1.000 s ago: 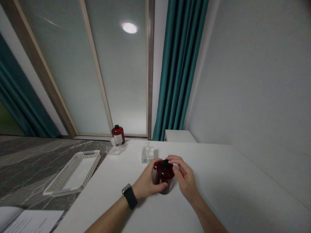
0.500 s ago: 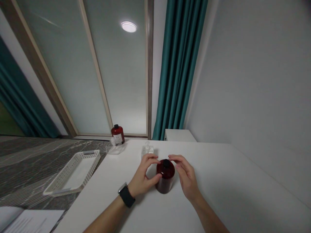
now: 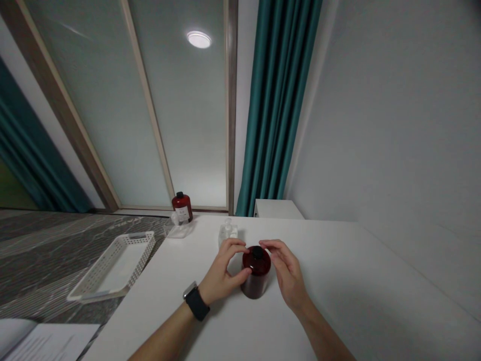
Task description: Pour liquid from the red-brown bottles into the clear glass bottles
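Eased outward since a second ago, our left hand [image 3: 221, 277] and right hand [image 3: 290, 276] frame the dark red bottle [image 3: 257, 282], fingers curved and spread; we cannot quite tell whether any fingertip touches it. It stands upright on the white table [image 3: 244, 333], a clear glass container [image 3: 228, 230] just beyond our left hand.

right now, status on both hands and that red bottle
Left hand, right hand open, either side of red bottle; contact unclear. Bottle upright, black cap on. Clear container close beyond left hand.
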`<state>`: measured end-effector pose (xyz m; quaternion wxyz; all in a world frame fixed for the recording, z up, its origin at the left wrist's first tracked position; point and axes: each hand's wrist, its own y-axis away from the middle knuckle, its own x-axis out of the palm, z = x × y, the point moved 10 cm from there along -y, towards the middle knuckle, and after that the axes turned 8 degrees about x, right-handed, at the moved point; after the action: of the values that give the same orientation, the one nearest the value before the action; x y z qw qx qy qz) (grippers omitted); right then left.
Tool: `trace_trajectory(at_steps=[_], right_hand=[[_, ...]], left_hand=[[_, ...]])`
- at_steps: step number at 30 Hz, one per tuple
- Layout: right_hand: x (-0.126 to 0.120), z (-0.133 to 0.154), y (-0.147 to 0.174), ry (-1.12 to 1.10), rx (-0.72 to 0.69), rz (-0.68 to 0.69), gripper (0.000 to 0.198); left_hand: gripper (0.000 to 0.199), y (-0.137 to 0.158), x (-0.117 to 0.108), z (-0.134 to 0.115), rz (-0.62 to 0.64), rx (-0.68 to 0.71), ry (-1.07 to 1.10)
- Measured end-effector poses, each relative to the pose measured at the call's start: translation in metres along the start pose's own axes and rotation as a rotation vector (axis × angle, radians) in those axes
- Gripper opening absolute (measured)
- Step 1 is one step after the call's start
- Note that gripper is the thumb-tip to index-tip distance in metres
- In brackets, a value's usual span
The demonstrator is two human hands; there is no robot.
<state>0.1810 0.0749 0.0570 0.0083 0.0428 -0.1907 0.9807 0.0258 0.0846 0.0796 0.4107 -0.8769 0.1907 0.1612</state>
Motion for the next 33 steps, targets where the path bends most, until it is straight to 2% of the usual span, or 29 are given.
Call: trace_trajectory(at_steps=[13,17,23,28,33], right_hand=[[0.002,0.009,0.000,0.096,0.030,-0.063,0.025],[0.007,0.009,0.000,0.061,0.033,-0.028,0.024],[0.002,0.015,0.001,0.102,-0.038,-0.068,0.022],[0.011,0.005,0.000,0.066,0.014,0.000,0.027],[0.008,-0.001,0.002,0.082,-0.014,-0.072,0.024]], left_hand=[[0.027,0.000,0.000,-0.002,-0.006,0.005,0.005],[0.026,0.000,0.001,-0.002,-0.005,0.006,0.006],[0.027,0.000,0.000,-0.003,-0.007,0.011,0.006],[0.027,0.000,0.001,-0.002,-0.008,0.000,0.007],[0.027,-0.001,0.001,-0.004,-0.007,0.013,-0.002]])
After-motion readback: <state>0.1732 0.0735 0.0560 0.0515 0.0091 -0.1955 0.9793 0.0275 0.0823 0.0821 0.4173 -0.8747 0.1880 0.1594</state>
